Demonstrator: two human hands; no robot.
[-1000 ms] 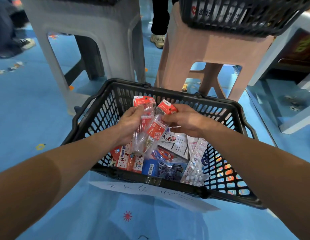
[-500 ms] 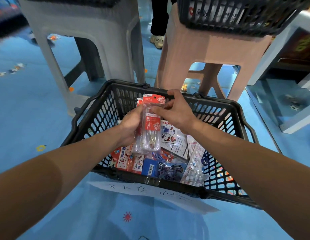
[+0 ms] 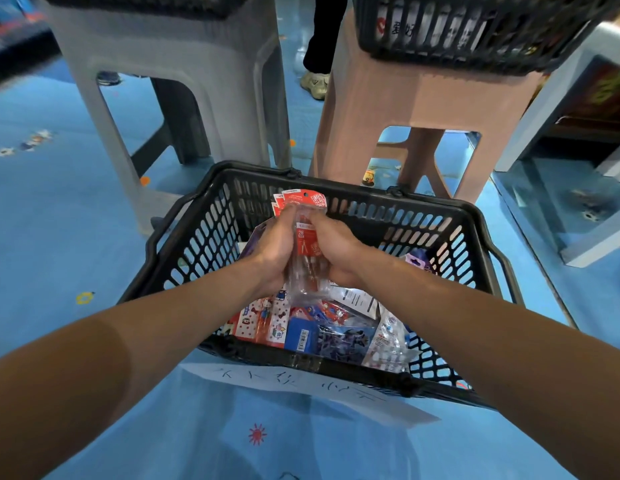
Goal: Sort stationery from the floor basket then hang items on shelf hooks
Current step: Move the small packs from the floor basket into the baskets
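Gripping packets (image 3: 306, 244) | left hand (image 3: 272, 252) holds | right hand (image 3: 333, 251) slid from top, clasps side

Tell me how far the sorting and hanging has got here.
Done: several red-topped packets are gathered into one stack. In hand: left hand and right hand both grip that stack above the floor basket. Left: many loose packets lie in the basket, and no shelf hooks are in view.

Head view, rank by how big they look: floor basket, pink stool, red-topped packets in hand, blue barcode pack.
1. floor basket
2. pink stool, farther off and partly covered, so its true size is unsure
3. red-topped packets, partly covered
4. blue barcode pack
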